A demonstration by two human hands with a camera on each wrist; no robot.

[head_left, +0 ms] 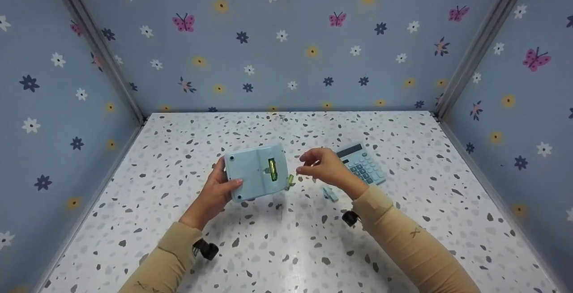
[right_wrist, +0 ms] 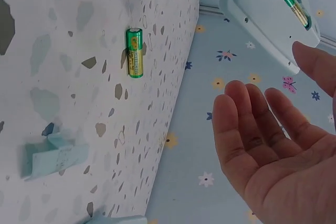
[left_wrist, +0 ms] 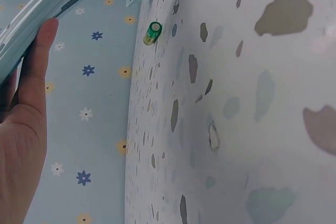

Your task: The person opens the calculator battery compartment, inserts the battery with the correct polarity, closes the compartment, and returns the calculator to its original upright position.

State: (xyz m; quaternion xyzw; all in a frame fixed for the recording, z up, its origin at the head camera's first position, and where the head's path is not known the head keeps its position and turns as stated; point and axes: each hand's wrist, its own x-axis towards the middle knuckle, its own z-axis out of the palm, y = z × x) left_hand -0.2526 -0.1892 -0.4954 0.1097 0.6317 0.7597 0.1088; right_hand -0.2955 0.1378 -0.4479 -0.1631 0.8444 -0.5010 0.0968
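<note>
My left hand (head_left: 214,194) grips a light-blue calculator (head_left: 250,174) by its left side, thumb across the back, which faces up. A green and gold battery (head_left: 273,169) sits in its uncovered compartment near the right edge. Just right of the calculator, my right hand (head_left: 326,167) hovers with loosely bent fingers, holding nothing. In the right wrist view its palm and spread thumb show below the calculator. A second battery (right_wrist: 135,53) lies loose on the table, partly behind the held calculator in the head view. The small light-blue battery cover (right_wrist: 56,156) lies on the table nearby.
Another light-blue calculator (head_left: 365,170) lies keys up on the speckled table (head_left: 295,248), partly behind my right hand. Flower-patterned panels (head_left: 286,60) stand at the back and both sides, with grey posts (head_left: 470,56) at the corners.
</note>
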